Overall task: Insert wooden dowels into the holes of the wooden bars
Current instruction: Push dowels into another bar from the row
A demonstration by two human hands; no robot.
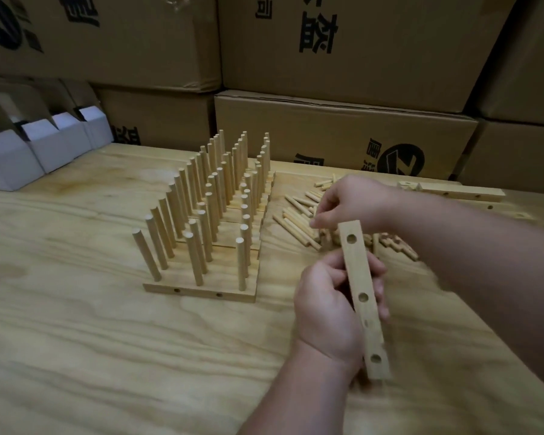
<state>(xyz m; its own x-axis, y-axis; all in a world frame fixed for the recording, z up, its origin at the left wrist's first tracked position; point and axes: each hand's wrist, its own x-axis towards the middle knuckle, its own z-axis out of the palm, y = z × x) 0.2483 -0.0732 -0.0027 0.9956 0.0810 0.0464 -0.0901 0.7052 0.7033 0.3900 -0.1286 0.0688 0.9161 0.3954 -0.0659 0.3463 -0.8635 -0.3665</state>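
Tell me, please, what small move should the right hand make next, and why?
Probably pinch one dowel from the pile and bring it to the top hole. The left hand grips a bar whose three big holes are empty, and the right hand is over the loose dowels; whether it already pinches one cannot be told.

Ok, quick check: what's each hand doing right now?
Left hand: grips the empty wooden bar, held up off the table.
Right hand: over the loose dowel pile, fingertips pinched at a dowel; the grasp itself cannot be told.
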